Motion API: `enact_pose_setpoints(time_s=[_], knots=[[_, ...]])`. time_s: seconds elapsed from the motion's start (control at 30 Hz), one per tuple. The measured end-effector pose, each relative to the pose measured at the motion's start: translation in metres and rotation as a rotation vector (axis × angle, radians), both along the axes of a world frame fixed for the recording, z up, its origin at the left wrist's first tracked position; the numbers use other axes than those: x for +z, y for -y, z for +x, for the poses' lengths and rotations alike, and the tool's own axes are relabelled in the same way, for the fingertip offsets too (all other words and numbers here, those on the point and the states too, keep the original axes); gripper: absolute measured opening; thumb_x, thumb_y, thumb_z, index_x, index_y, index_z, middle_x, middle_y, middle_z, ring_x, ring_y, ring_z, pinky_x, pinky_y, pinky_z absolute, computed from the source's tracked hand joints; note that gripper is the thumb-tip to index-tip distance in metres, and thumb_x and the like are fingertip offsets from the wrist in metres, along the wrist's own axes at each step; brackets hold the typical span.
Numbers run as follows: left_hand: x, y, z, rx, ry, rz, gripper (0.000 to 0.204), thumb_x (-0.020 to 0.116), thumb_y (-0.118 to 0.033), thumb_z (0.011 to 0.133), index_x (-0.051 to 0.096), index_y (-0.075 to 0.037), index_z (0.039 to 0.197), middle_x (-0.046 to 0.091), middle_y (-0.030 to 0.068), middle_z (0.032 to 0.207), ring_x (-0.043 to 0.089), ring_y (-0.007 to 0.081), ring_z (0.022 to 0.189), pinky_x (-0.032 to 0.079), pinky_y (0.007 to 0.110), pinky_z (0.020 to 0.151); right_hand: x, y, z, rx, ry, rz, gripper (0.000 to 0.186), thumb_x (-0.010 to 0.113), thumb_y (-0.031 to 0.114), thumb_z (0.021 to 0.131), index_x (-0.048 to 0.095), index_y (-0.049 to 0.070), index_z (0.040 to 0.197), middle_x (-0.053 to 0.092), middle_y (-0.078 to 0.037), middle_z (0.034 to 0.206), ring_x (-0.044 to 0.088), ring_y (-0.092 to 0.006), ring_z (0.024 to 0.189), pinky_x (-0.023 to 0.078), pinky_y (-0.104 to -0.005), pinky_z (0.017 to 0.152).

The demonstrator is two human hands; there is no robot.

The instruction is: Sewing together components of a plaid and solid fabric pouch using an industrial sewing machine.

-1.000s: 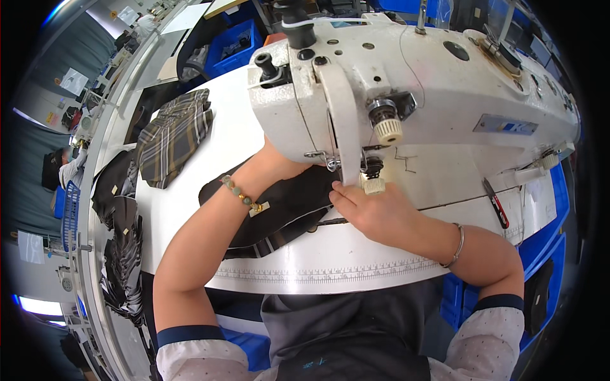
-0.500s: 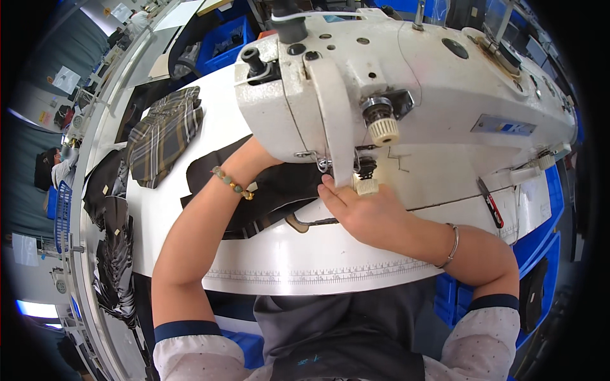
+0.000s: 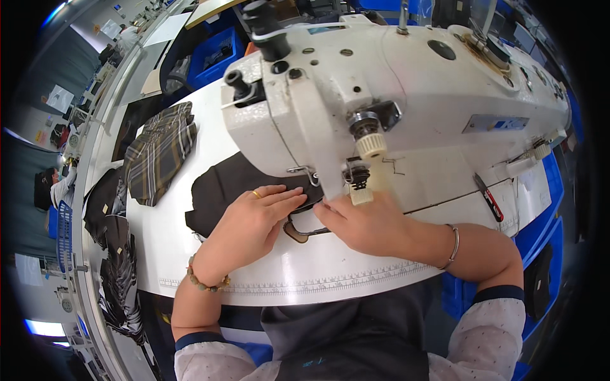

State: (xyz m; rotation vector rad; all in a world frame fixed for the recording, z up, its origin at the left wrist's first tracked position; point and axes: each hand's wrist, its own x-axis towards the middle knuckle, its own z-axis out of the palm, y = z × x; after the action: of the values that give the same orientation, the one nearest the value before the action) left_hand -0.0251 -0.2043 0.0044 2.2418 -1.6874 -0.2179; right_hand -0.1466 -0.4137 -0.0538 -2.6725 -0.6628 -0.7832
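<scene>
My left hand [image 3: 254,225] lies with fingers stretched out on the dark fabric piece [image 3: 222,190], left of the needle area of the white sewing machine [image 3: 432,95]. My right hand [image 3: 362,222] is closed at the fabric's edge just below the presser mechanism, thumb and fingertips pressed on it; the fingertips are partly hidden by the machine. The needle itself is hidden behind the machine head. A small brown-edged slot [image 3: 297,235] shows in the white worktop [image 3: 318,279] below my hands.
A folded plaid piece [image 3: 159,152] and dark fabric bundles [image 3: 117,267] sit at the left. A red-black cutter [image 3: 488,198] lies at the right. Blue bins [image 3: 216,57] stand behind and beside the table. Co-workers [image 3: 60,184] work along the left.
My left hand has moved down and toward me from behind the machine head, its fingers now showing on the fabric. The fabric's near part has moved away from me, uncovering more worktop.
</scene>
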Motion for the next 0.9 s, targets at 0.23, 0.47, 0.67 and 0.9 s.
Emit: enact_pose_setpoints(time_s=[0.23, 0.47, 0.67, 0.9], knots=[[0.005, -0.003, 0.007, 0.076, 0.064, 0.022, 0.046, 0.058, 0.011, 0.074, 0.07, -0.004, 0.116, 0.072, 0.0088, 0.111, 0.066, 0.0289, 0.103, 0.052, 0.038, 0.086, -0.002, -0.007, -0.002, -0.039, -0.139, -0.069, 0.035, 0.065, 0.012, 0.08, 0.066, 0.006, 0.115, 0.058, -0.006, 0.08, 0.06, -0.0191, 0.052, 0.047, -0.0318, 0.043], [-0.013, 0.018, 0.003, 0.079, 0.313, -0.27, 0.035, 0.059, 0.007, 0.073, 0.068, -0.007, 0.104, 0.065, 0.0061, 0.088, 0.061, 0.0272, 0.085, 0.048, 0.037, 0.076, -0.001, -0.008, -0.002, -0.028, -0.175, -0.062, 0.047, 0.064, 0.011, 0.079, 0.064, 0.002, 0.125, 0.062, -0.005, 0.077, 0.062, -0.0194, 0.055, 0.048, -0.0329, 0.045], [-0.017, 0.026, 0.007, 0.057, 0.233, -0.313, 0.023, 0.068, -0.006, 0.075, 0.069, -0.007, 0.099, 0.066, 0.006, 0.091, 0.064, 0.028, 0.082, 0.051, 0.037, 0.069, 0.0, -0.006, -0.007, 0.032, -0.273, -0.055, 0.043, 0.063, 0.01, 0.079, 0.066, -0.001, 0.121, 0.064, -0.005, 0.071, 0.064, -0.0195, 0.057, 0.048, -0.0334, 0.045], [-0.028, 0.031, 0.008, 0.164, 0.153, -0.238, 0.021, 0.08, -0.02, 0.074, 0.079, -0.015, 0.094, 0.074, 0.0035, 0.086, 0.068, 0.0255, 0.074, 0.054, 0.034, 0.062, 0.006, -0.004, -0.014, 0.065, -0.299, -0.083, 0.034, 0.061, 0.01, 0.086, 0.067, -0.001, 0.117, 0.062, -0.005, 0.073, 0.063, -0.0188, 0.056, 0.047, -0.0331, 0.045]])
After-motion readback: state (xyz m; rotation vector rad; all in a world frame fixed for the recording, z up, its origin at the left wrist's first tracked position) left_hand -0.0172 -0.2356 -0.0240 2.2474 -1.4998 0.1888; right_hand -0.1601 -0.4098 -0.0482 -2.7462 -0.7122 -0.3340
